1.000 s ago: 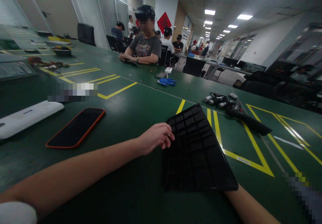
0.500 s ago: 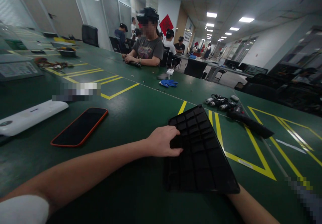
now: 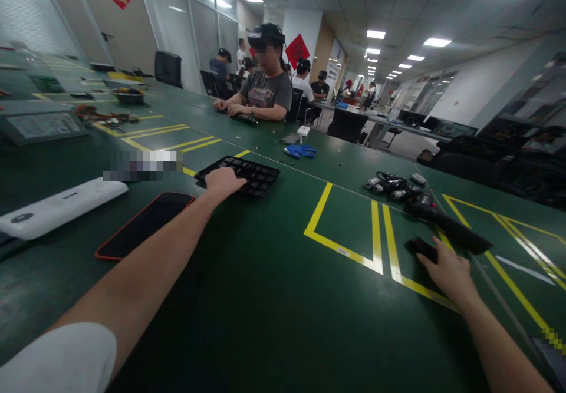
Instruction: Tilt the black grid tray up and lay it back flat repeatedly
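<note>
A shallow black tray (image 3: 260, 182) divided into several compartments lies on the green table at the left of centre. My left hand (image 3: 224, 182) reaches out over its near left part and grips it, the fingertips partly hidden. At the right, my right hand (image 3: 451, 272) is closed around a small dark oblong object (image 3: 427, 249), held low over the yellow tape lines; its exact kind is not clear. An orange-edged phone (image 3: 148, 222) lies beside my left forearm.
A white device (image 3: 66, 205) lies at far left. Beyond my right hand are a long black object (image 3: 451, 227) and several cabled metal cylinders (image 3: 391, 188). A blue glove (image 3: 300, 151) lies farther back. A person (image 3: 267, 89) in a headset sits across the table.
The tray, tilted up at centre before, now lies flat farther left, my left hand moving with it. My right hand has come out from behind it to the right, holding a dark object.
</note>
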Available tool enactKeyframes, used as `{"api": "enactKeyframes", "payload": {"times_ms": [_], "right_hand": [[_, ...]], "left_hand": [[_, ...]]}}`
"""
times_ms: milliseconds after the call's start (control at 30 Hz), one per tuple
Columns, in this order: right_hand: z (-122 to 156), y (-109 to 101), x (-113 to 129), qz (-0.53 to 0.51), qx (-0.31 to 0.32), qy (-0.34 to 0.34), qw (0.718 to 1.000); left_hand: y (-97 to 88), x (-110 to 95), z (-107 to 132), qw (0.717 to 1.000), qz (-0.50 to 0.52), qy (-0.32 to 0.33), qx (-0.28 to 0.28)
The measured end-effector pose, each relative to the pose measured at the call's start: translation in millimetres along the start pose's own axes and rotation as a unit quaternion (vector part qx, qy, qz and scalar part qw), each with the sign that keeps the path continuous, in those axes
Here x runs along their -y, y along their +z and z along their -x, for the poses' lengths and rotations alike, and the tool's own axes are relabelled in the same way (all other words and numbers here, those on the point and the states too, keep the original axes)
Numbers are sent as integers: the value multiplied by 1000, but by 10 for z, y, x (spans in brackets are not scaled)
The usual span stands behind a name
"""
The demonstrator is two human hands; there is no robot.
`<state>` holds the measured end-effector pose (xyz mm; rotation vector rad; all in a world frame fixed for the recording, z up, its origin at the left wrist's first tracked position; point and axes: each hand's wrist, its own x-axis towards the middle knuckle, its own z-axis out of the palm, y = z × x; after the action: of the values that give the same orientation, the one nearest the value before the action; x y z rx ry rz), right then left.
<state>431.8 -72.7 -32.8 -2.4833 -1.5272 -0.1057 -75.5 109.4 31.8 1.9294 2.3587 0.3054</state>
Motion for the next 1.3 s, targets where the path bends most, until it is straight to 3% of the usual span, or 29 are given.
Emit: {"api": "enactKeyframes", "payload": {"times_ms": [100,200,333,433,567,633,733,867,933,1000,1067,1167,1233,1300], "right_hand": [[64,-55,108,35,-1,25,999],[234,-132,443,36,-49,-52,997],[747,-219,1098,-52,-21,-227,972],[1216,-278,1518,-65,73,-357,929],[1549,-320,1762,-70,193,-454,867],[1519,-326,1742,-67,189,-465,862],[1240,-330,1526,-44,91,-436,894],[658,-259,937,24,-100,-262,959],[430,-172,625,93,-116,-178,973],[302,-81,397,127,-59,-123,982],[259,-15,284,139,-23,-97,985],[270,20,269,150,-27,-96,984],[278,15,289,152,-27,-98,983],[275,2,300,150,-19,-95,984]], "left_hand": [[28,-44,56,996,-4,36,-80],[114,-219,282,981,42,141,-123],[338,-410,723,946,84,307,-63],[490,-436,974,906,67,418,22],[524,-426,1066,895,30,438,78],[480,-433,1089,897,34,437,57],[384,-429,1245,887,52,459,16],[286,-376,1651,825,66,559,47],[263,-361,1807,791,68,605,59],[251,-371,1852,778,72,622,52],[240,-397,1776,797,64,599,27],[222,-422,1530,871,6,492,-14],[222,-408,1378,905,-29,424,-2],[242,-374,1289,915,-29,400,33]]}}
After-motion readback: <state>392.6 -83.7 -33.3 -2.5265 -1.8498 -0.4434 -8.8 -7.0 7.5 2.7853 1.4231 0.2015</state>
